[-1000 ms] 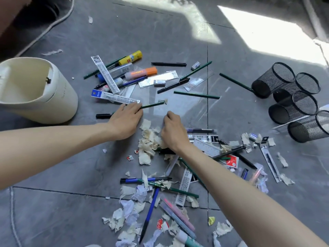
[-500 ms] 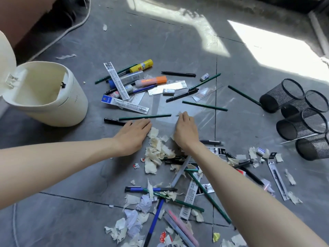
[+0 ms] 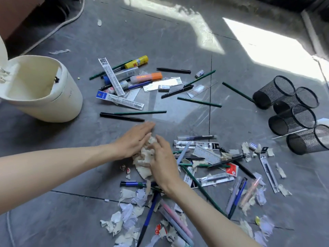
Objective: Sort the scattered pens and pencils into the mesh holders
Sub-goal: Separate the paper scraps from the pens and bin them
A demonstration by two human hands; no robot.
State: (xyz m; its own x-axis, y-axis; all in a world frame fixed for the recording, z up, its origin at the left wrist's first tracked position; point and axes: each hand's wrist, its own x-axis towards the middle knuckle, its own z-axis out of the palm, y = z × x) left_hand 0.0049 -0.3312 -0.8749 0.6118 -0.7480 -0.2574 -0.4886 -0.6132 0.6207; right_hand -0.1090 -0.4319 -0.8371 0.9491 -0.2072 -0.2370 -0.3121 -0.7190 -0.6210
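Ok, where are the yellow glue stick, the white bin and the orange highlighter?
yellow glue stick [image 3: 136,62]: head view, middle of the tube.
white bin [image 3: 60,106]: head view, outer wall.
orange highlighter [image 3: 146,78]: head view, middle of the body.

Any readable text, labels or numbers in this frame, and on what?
"HIGH", upside down, seemingly part of a longer word: orange highlighter.
Blurred, unreadable: print on the blue-ended refill pack, yellow glue stick, barcode card.

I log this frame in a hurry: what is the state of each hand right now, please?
Left hand: open, straight fingers pressing against the paper scraps.
Right hand: fingers bent over the same scraps; a grip cannot be told.
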